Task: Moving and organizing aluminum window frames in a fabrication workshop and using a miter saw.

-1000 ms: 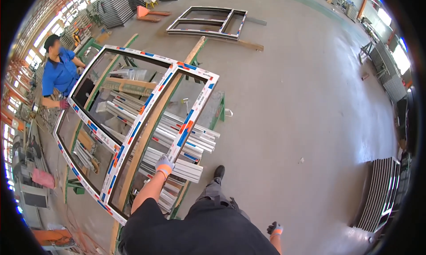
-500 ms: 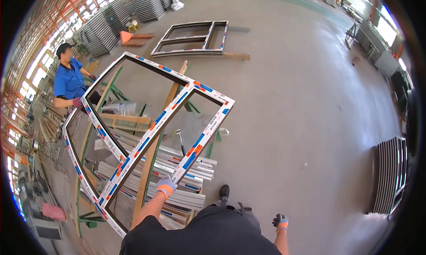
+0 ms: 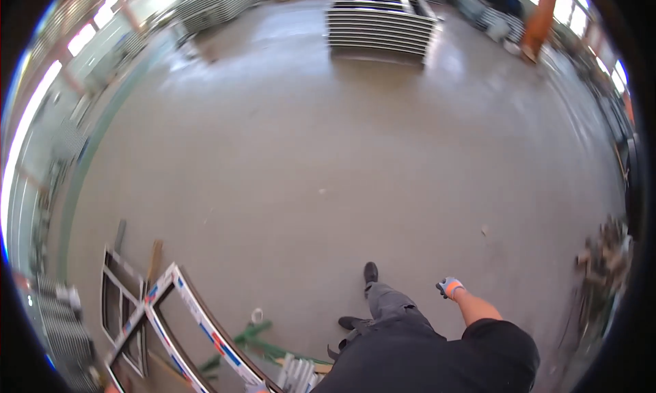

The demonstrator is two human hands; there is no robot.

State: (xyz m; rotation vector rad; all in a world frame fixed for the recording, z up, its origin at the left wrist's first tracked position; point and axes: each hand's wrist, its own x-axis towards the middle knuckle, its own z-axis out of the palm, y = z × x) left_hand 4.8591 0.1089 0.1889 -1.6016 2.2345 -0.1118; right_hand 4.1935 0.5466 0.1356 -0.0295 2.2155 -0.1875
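Note:
A white window frame (image 3: pixel 217 338) with blue and red stickers on its bars slants up from the lower left edge. At its near end, cut off by the lower edge, only a sliver of my gloved left hand (image 3: pixel 257 387) shows, closed on the frame's outer bar. Away from the frame, my right hand (image 3: pixel 450 288) hangs over the floor to the right of my legs. It wears a grey and orange glove, its fingers curled in with nothing visible in them.
Green trestle legs (image 3: pixel 253 335) and white profiles (image 3: pixel 295 374) lie beside the held frame. Another frame (image 3: pixel 107 301) rests beyond it at left. A tall stack of frames (image 3: pixel 383 34) stands far ahead, near an orange column (image 3: pixel 541 24). Blurred clutter (image 3: pixel 605 256) lines the right side.
My view has swung right, so the held window frame now sits at the lower left. The co-worker in blue has left the picture. My right hand appears higher up, still away from the frame.

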